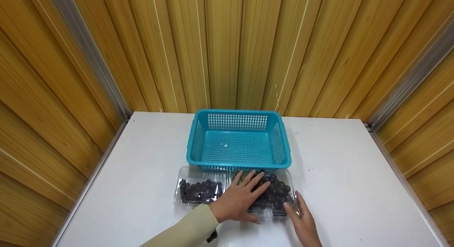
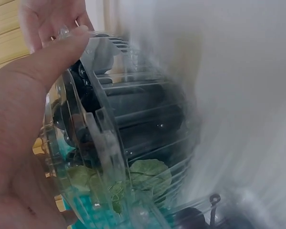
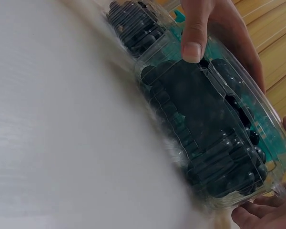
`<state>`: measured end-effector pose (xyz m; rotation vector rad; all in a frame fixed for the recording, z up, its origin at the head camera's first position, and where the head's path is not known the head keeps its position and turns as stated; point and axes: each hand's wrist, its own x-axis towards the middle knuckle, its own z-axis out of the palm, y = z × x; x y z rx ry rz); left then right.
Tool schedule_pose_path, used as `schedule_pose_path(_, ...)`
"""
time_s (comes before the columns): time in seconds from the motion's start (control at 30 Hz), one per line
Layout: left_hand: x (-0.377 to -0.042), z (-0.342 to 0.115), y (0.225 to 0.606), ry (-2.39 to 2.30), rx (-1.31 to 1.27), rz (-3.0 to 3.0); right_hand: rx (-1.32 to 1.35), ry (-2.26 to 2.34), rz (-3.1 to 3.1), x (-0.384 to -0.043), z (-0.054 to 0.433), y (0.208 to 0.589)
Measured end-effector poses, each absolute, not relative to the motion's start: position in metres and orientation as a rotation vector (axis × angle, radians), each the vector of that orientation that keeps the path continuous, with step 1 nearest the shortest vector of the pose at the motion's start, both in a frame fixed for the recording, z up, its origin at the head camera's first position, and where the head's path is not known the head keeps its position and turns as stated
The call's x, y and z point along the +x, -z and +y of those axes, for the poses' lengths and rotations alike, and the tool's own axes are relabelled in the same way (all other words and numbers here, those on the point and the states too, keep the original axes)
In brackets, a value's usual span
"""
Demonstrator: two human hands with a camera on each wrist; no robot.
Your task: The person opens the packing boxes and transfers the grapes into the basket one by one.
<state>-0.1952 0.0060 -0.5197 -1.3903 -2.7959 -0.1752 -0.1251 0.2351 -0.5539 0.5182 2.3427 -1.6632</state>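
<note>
Two clear plastic clamshell boxes of dark grapes stand side by side at the table's front. On the lid of the right box (image 1: 284,175) rests my left hand (image 1: 237,201), fingers spread and nearly straight, thumb toward the front edge. My right hand (image 1: 304,224) grips that box's front right corner, thumb in front and fingers along the side. In the right wrist view the grapes (image 3: 229,167) show through the wall. A green leaf (image 2: 150,177) lies among them in the left wrist view. The left box (image 1: 184,175) holds more grapes (image 1: 202,190) and has no hand on it.
Directly behind the boxes stands a teal plastic basket (image 1: 239,166) with perforated walls, nothing inside it. The white table (image 1: 142,169) is bounded by wood-patterned panels (image 1: 223,55) at the back and both sides. Metal strips (image 1: 94,54) run along the corners.
</note>
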Motion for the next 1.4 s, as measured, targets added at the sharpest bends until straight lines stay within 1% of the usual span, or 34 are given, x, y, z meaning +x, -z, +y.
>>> schedule_pose_path(0.5,-0.196,0.012,0.528,0.112,-1.348,-2.786,0.52,1.771,2.284,-0.124,0.238,0.563)
schedule_pose_path(1.07,-0.197,0.01,0.527,0.152,-1.37,-2.77,0.538,1.632,2.393,-0.119,0.236,0.571)
schedule_pose_path(1.4,-0.196,0.01,0.525,0.163,-1.392,-2.776,0.53,1.624,2.383,-0.12,0.237,0.569)
